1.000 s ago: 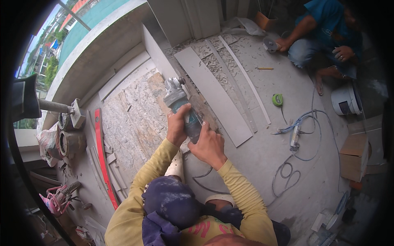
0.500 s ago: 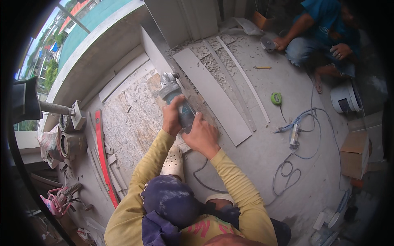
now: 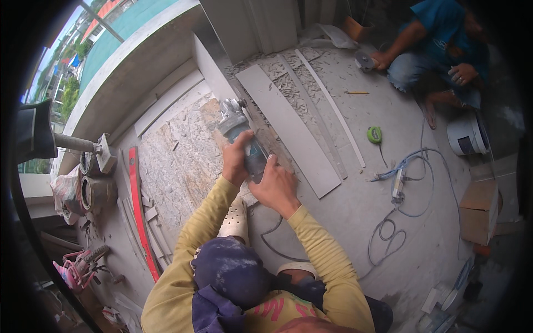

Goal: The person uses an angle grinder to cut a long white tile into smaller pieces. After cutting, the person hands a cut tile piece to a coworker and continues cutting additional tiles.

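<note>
Fingers of both our hands are closed around an angle grinder [image 3: 256, 158], the left hand [image 3: 236, 160] at its middle and the right hand [image 3: 277, 186] at its rear. Taking our hands as the clock's centre, a red level [image 3: 140, 205] lies between eight and nine o'clock. At nine we have a mottled slab [image 3: 166, 183]. The grinder sits right before us, its metal head aimed at eleven o'clock; whether the disc spins or touches anything, we cannot tell. Our perforated shoe [image 3: 234, 219] stands at seven, and a grey tile strip [image 3: 288, 130] lies at one. Between two and three rests a green tape measure [image 3: 374, 134].

We judge the step in hand to be guiding the grinder beside the slab; the next move calls for a firm two-handed hold, a steady disc angle and a shoe well away.
</note>
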Motion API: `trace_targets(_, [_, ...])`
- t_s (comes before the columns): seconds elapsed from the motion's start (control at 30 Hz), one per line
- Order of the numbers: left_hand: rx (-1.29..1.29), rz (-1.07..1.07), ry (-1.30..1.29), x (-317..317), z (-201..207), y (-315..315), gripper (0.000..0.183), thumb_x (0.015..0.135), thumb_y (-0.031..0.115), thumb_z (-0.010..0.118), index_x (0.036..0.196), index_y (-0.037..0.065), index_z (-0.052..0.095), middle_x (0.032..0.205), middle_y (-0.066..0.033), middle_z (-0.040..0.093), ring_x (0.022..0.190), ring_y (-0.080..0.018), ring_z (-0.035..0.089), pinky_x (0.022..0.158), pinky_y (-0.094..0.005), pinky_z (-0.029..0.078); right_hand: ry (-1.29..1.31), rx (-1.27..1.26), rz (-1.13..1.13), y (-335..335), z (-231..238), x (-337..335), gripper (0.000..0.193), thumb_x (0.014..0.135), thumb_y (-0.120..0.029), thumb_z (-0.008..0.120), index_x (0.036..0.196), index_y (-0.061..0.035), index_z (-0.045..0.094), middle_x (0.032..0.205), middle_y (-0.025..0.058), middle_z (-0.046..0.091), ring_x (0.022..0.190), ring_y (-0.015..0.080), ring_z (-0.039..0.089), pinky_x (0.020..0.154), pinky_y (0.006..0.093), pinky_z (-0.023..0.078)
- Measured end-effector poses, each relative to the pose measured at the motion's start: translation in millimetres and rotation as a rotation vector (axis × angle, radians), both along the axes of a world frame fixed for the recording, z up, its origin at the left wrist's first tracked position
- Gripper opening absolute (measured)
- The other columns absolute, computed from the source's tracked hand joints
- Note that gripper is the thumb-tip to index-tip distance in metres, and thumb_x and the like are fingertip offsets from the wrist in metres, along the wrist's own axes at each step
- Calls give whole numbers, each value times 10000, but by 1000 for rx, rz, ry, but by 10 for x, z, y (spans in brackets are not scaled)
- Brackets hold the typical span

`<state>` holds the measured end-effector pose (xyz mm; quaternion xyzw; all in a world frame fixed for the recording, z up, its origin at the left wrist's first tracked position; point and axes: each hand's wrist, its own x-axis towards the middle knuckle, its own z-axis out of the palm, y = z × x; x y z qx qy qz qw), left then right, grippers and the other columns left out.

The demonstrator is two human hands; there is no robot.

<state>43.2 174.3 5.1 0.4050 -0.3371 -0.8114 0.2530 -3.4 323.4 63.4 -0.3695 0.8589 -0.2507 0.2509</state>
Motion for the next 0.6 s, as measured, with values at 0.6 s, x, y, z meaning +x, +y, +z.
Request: trace_targets(0.6, [-34, 16, -1, 79, 20, 234, 273, 971, 224, 748, 1139, 33, 649, 920, -159, 742, 761, -256, 745, 699, -399, 646, -7, 31, 0, 190, 41, 61, 725, 810, -325, 802, 1297, 110, 488, 963, 314, 762, 895, 498, 765, 834, 595, 595])
